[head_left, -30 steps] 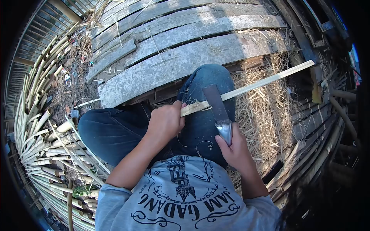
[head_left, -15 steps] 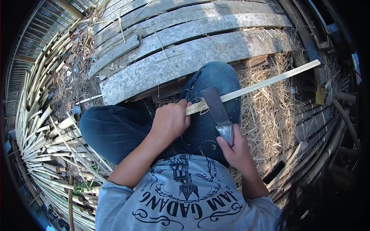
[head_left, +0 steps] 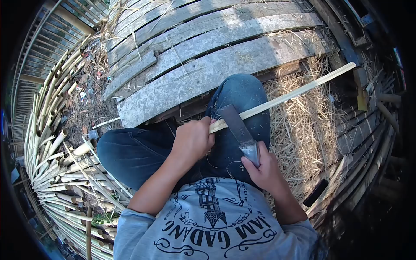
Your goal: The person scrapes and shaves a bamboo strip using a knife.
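Observation:
My left hand [head_left: 193, 141] is closed round the near end of a long pale bamboo strip [head_left: 299, 91], which slants up to the right across my raised knee. In my right hand [head_left: 265, 168] is the grey handle of a wide-bladed knife [head_left: 234, 124], gripped with the fingers wrapped round it. The dark blade lies across the strip, a little to the right of my left hand. My left hand's fingertips are partly hidden behind the strip.
Wooden planks [head_left: 195, 69] form a platform ahead. Bamboo poles [head_left: 65, 182] lie stacked along the left. Straw-like shavings [head_left: 299, 138] cover the ground right of my knee. A black object [head_left: 316, 193] lies near my right forearm.
The blade has moved slightly left along the strip, closer to my left hand. The thin curl seen at the blade earlier no longer shows there. The whole view has shifted a little.

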Tool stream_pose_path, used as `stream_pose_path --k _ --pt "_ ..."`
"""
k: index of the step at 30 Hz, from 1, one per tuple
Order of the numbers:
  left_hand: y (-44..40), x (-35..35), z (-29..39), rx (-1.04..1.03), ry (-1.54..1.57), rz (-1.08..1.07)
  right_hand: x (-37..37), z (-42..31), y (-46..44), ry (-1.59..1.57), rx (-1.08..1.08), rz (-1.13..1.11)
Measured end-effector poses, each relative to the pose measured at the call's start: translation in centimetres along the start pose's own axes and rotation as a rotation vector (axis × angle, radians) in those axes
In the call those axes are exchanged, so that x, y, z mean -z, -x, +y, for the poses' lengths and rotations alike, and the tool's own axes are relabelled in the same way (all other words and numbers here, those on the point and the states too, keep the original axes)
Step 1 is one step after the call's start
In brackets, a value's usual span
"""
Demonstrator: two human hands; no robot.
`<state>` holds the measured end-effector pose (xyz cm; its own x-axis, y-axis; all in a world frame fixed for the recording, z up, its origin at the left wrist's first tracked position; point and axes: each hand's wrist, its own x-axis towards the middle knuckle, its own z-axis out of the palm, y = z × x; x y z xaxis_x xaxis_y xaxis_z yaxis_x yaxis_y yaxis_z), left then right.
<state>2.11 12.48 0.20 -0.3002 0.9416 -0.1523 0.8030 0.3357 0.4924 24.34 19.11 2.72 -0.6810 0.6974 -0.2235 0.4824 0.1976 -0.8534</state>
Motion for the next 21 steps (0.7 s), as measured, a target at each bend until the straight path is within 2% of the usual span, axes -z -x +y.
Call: stream_pose_path --k 1,2,4,5,7,9,12,13,15,16,17,19,20,21 --pt "-0.2 0.0 -0.1 -0.035 0.024 0.003 0.1 -0.1 0.1 0.033 -0.029 -0.062" --pt "-0.3 0.2 -0.1 -0.064 0.025 0.001 0.0 0.4 0.2 0.037 -0.035 -0.034" --pt "-0.4 0.5 0.3 0.013 0.048 -0.045 -0.1 1.6 0.1 -0.366 -0.162 0.032" --pt "-0.5 0.5 0.5 -0.028 0.052 -0.044 -0.1 1.3 0.1 -0.432 -0.207 0.061" --pt "-0.4 0.6 0.7 0.004 -0.006 -0.047 -1.1 1.8 -0.2 -0.341 -0.071 0.163" --pt "-0.5 0.7 0.9 -0.034 -0.041 -0.056 -1.7 1.2 0.1 -0.320 -0.062 0.258" --pt "-0.7 0.8 1.4 0.005 -0.125 0.000 -1.7 0.5 0.5 0.038 0.093 0.218" --pt "-0.7 0.7 1.4 -0.022 -0.141 -0.006 -1.5 0.6 0.5 0.026 0.088 0.247" --pt "-0.8 0.8 1.5 -0.020 -0.129 0.039 -1.0 0.9 0.2 -0.205 -0.004 0.243" --pt "-0.8 1.0 1.6 0.004 -0.128 0.018 -1.8 1.5 0.0 -0.392 -0.035 0.341" --pt "-0.8 1.1 1.7 0.001 -0.137 0.015 -2.1 1.5 0.3 -0.401 -0.035 0.346" --pt "-0.9 1.1 1.6 -0.013 -0.089 0.001 -2.3 1.3 0.8 0.051 0.112 0.266" --pt "-0.9 1.0 1.5 -0.021 -0.099 -0.003 -2.3 1.5 0.6 0.087 0.198 0.250" --pt "-1.0 0.8 1.3 -0.005 -0.068 -0.015 -2.0 1.5 0.5 0.080 0.195 0.262"
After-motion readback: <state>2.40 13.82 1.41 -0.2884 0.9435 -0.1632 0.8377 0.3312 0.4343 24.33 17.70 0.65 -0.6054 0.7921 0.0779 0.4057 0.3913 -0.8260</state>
